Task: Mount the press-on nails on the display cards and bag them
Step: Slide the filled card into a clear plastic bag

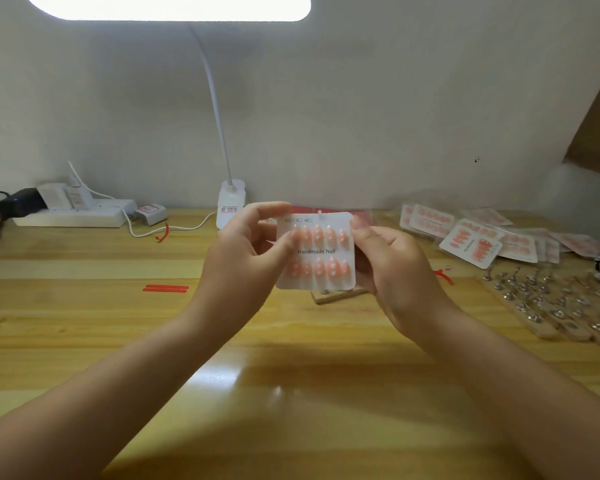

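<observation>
A white display card printed "Handmade Nail" is held upright above the table's middle. It carries two rows of several pink press-on nails. My left hand pinches the card's left edge, thumb on the front by the upper row. My right hand grips the right edge, its thumb near the top corner. Behind the card lies a red packet, partly hidden. A small wooden block shows just under the card.
A pile of bagged nail cards lies at the back right. Wooden strips with metal nail stands sit at the right. A white desk lamp, a power strip and red strips are at the back and left.
</observation>
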Demonstrator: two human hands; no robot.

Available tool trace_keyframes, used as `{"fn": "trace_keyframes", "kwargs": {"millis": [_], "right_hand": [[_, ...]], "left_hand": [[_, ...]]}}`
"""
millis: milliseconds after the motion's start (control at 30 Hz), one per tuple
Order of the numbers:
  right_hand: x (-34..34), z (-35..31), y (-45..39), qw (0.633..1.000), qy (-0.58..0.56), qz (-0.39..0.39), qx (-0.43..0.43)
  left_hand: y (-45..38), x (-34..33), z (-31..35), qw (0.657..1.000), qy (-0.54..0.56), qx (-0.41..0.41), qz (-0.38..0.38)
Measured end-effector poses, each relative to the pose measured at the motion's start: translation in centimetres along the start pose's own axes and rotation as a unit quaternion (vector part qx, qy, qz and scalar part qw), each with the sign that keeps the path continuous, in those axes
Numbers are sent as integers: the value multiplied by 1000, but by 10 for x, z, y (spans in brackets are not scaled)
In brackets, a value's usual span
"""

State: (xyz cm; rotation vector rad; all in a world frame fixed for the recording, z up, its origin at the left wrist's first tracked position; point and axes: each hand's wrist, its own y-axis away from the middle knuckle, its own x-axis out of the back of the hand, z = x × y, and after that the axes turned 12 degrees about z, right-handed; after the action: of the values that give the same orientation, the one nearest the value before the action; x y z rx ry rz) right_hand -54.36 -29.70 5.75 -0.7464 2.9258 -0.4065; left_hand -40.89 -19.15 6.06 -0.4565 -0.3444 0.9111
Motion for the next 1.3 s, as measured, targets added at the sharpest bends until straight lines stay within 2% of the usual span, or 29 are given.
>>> {"fn": "trace_keyframes", "kwargs": {"millis": [167, 233, 300, 367, 400, 433, 500, 567, 667, 833, 1133, 1300], "right_hand": [[5, 1, -5, 996, -26, -60, -53], [6, -2, -4, 993, -42, -86, -64], [5, -2, -3, 995, -27, -75, -58], [3, -2, -2, 998, -10, -46, -47], [2, -3, -1, 999, -4, -32, -43], [1, -4, 0, 999, 0, -20, -39], [1, -6, 1, 999, 11, -12, -28], [1, -8, 3, 1000, 20, -17, -15], [0, -9, 5, 999, 18, -27, 1], [-2, -8, 6, 999, 27, -45, 7], [-2, -7, 7, 999, 20, -51, 1], [-2, -7, 6, 998, -16, -52, -26]], "left_hand": [[-7, 4, 0, 992, 105, 63, 15], [-8, 5, -1, 994, 98, 49, 18], [-8, 5, -1, 997, 67, 26, 15], [-7, 4, -4, 998, -27, -44, 33], [-7, 5, -5, 985, -110, -118, 54], [-7, 5, -6, 958, -187, -204, 77], [-5, 5, -7, 899, -262, -339, 89], [-1, 3, -6, 873, -275, -397, 69], [4, 2, -5, 852, -283, -438, 54], [3, 2, -2, 830, -299, -464, 80], [6, -1, -5, 858, -277, -426, 75], [4, 1, -6, 841, -282, -451, 95]]}}
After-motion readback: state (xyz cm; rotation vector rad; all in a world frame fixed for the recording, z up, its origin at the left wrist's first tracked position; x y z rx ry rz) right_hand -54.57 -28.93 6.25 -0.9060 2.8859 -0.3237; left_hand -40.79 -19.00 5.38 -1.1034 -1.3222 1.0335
